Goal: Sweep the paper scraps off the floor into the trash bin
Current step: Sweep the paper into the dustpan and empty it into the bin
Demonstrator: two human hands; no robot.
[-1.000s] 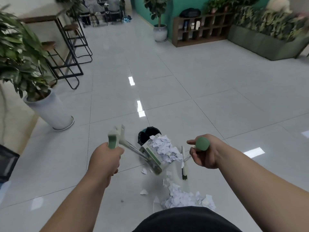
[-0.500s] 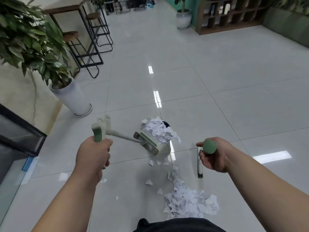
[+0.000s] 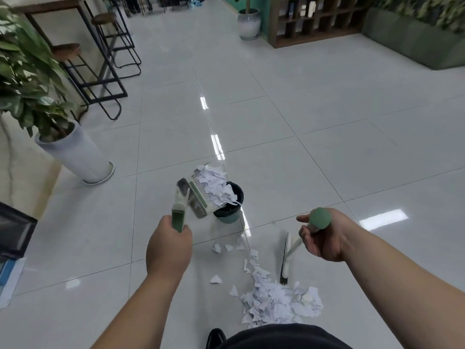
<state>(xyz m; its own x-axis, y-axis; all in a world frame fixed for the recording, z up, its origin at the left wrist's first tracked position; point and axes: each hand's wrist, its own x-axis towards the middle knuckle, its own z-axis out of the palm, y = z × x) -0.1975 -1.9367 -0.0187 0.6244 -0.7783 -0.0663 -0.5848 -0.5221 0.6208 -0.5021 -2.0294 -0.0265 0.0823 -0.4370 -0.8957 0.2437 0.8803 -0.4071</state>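
Note:
My left hand point(image 3: 169, 250) grips the green handle of a white and green dustpan point(image 3: 195, 197). The pan is lifted and tilted over a small dark trash bin point(image 3: 230, 214), and a heap of white paper scraps point(image 3: 214, 185) in it hangs over the bin's mouth. My right hand point(image 3: 320, 235) holds the round green top of a broom point(image 3: 285, 263), whose dark head stands on the floor to the right of the bin. A large pile of torn paper point(image 3: 276, 301) lies on the tiles close in front of me, with loose pieces point(image 3: 227, 248) trailing toward the bin.
A potted plant in a tall white pot point(image 3: 75, 152) stands to the left. Black metal bar stools point(image 3: 105, 69) and a high table are behind it. A wooden shelf unit point(image 3: 314, 21), another potted plant point(image 3: 249, 23) and a green planter point(image 3: 412, 39) line the far side.
The dustpan has swung from left of the bin to above it and tipped further toward its mouth. My left hand moved right and inward. The broom hand has barely shifted.

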